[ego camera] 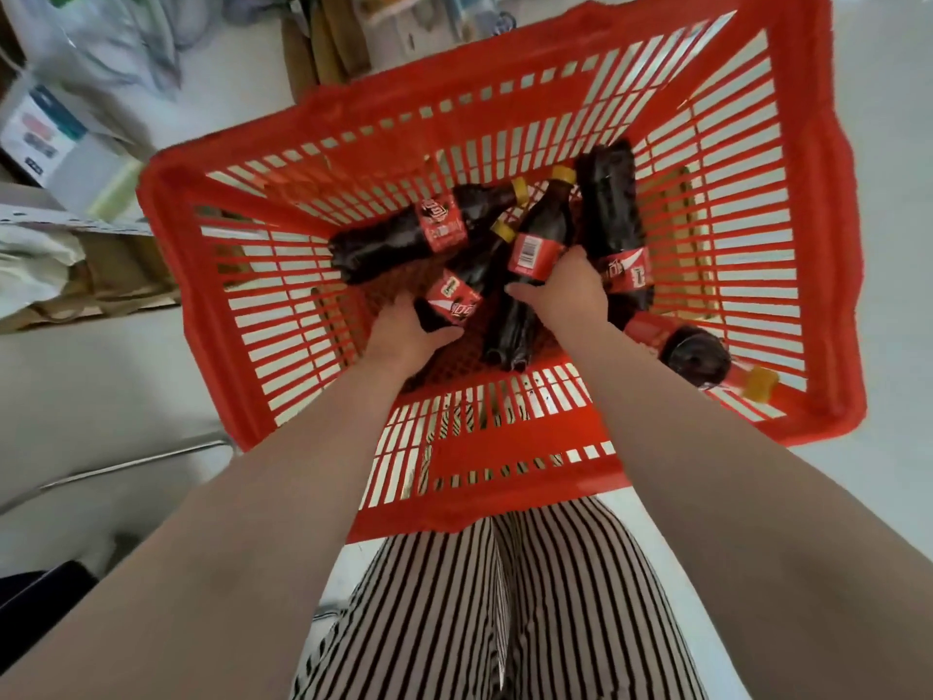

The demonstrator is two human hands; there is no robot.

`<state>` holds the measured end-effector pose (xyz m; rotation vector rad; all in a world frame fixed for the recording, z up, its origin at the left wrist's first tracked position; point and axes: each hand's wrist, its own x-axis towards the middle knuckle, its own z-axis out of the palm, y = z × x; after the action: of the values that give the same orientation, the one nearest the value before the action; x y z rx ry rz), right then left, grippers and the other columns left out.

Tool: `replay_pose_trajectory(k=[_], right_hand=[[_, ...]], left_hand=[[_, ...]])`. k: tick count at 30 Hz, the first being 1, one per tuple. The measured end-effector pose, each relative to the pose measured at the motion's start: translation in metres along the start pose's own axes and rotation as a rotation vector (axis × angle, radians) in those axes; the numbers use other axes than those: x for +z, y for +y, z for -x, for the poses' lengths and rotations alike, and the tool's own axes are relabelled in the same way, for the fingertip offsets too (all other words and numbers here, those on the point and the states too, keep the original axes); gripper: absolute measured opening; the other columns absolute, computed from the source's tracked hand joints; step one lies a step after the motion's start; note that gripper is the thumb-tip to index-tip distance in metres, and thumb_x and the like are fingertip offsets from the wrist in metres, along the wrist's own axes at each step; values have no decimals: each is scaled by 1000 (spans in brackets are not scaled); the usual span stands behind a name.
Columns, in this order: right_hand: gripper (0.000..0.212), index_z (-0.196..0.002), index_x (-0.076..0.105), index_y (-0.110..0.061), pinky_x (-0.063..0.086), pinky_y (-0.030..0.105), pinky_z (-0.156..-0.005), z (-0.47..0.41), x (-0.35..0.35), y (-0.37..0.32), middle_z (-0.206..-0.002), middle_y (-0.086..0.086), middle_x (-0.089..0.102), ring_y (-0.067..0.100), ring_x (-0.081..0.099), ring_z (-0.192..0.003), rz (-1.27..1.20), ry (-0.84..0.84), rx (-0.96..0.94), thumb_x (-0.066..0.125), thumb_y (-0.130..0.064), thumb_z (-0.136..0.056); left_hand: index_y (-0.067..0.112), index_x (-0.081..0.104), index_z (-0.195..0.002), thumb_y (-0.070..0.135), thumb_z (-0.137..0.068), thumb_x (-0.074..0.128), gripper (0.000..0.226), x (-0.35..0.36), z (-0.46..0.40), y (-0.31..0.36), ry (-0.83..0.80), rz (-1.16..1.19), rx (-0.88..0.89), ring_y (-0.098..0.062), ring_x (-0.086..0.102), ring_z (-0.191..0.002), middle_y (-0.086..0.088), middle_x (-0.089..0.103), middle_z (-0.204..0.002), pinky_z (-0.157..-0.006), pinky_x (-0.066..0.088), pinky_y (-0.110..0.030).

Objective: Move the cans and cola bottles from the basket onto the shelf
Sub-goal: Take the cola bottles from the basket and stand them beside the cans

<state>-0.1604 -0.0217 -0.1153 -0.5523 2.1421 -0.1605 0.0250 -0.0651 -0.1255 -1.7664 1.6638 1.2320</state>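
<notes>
A red plastic basket point(217, 275) stands on the floor in front of me, holding several dark cola bottles with red labels and yellow caps. My left hand point(404, 328) is wrapped around the lower end of one bottle point(457, 295) lying near the basket's middle. My right hand point(568, 290) grips a second bottle point(535, 229) by its labelled waist. Another bottle point(419, 229) lies across the far left, one point(613, 214) lies along the right, and one point(699, 356) rests in the near right corner. No cans and no shelf are in view.
Cardboard and paper bags point(101, 280) sit on the floor to the left, with plastic-wrapped goods point(101, 37) beyond. A metal bar point(131, 462) runs at lower left. My striped trousers point(484, 613) are below the basket. Pale floor point(883, 144) lies to the right.
</notes>
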Motion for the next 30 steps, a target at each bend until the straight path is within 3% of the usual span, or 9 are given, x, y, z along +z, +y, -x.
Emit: replay_pose_trajectory(k=[3, 12, 17, 21, 22, 25, 28, 30], right_hand=[[88, -133, 36, -2, 48, 41, -91, -9, -2, -6, -129, 15, 57, 33, 56, -119, 9, -37, 36, 82, -42, -69], [85, -127, 45, -7, 47, 43, -96, 32, -47, 0, -127, 10, 59, 29, 57, -117, -108, -79, -21, 87, -39, -60], [54, -107, 57, -15, 53, 46, -92, 92, -93, 11, -109, 6, 67, 24, 65, -101, -623, -194, -15, 86, -8, -63], [55, -129, 50, -14, 56, 37, -72, 155, -139, 13, -105, 5, 67, 23, 67, -92, -1000, -391, 69, 71, -2, -79], [54, -129, 51, -14, 57, 35, -72, 170, -148, 14, -104, 6, 67, 23, 67, -90, -1071, -409, 59, 69, -3, -79], [63, -127, 55, -11, 53, 45, -92, 210, -172, 20, -114, 18, 65, 35, 62, -103, -1219, -401, 53, 70, -16, -66], [61, -117, 55, -2, 54, 42, -79, 246, -194, 28, -98, 20, 61, 35, 62, -83, -1385, -403, 19, 68, -24, -61], [54, -109, 59, -3, 54, 43, -78, 269, -204, 34, -96, 18, 62, 34, 61, -80, -1483, -382, -71, 72, -28, -64]], left_hand=[[13, 45, -133, 43, -75, 76, 73, 1, -2, -2, 12, 6, 42, -29, 49, -125, -11, 53, -136, -100, 40, -37], [14, 50, -126, 40, -81, 70, 55, -19, 51, 13, -31, 152, 52, -28, 54, -119, -8, 58, -129, -89, 40, -30], [13, 55, -124, 39, -81, 71, 53, -45, 112, 34, -41, 343, 65, -26, 58, -115, -9, 62, -125, -96, 46, -36], [9, 59, -119, 30, -86, 67, 39, -73, 171, 59, -18, 455, 183, -19, 60, -105, -5, 64, -113, -84, 42, -26], [9, 60, -120, 29, -88, 66, 38, -80, 184, 65, -21, 469, 217, -18, 60, -104, -5, 65, -113, -84, 41, -25], [12, 61, -123, 32, -89, 63, 39, -99, 218, 85, -21, 461, 332, -13, 59, -104, -2, 65, -115, -87, 41, -23], [12, 62, -117, 29, -91, 60, 31, -114, 244, 106, -69, 479, 421, -11, 58, -99, 0, 65, -108, -82, 42, -18], [11, 62, -114, 28, -91, 61, 29, -120, 260, 119, -121, 505, 497, -15, 59, -98, -5, 66, -107, -82, 45, -19]])
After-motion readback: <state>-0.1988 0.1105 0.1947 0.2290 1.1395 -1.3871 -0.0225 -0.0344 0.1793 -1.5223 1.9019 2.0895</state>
